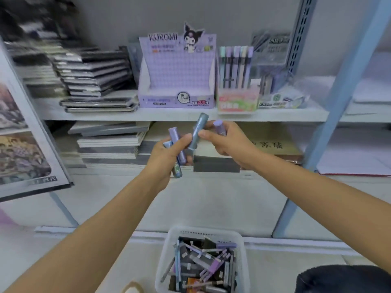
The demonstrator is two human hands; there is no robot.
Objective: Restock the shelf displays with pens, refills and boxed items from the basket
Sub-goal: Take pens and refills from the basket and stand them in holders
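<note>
Your L hand (pixel 169 152) grips several refill tubes (pixel 178 144) near upright, R hand (pixel 226 142) clasps a purple tube (pixel 220 126) & pinches a grey tube (pixel 198 127), w/ Kuromi box (pixel 175 81) straight above, L hand nearer; basket (pixel 207 229) below.

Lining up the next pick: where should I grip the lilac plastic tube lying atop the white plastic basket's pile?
Pinch the lilac tube across its middle from straight above: it lies flat and crosswise on top, long sides exposed, its right end close to the basket rim.
</note>
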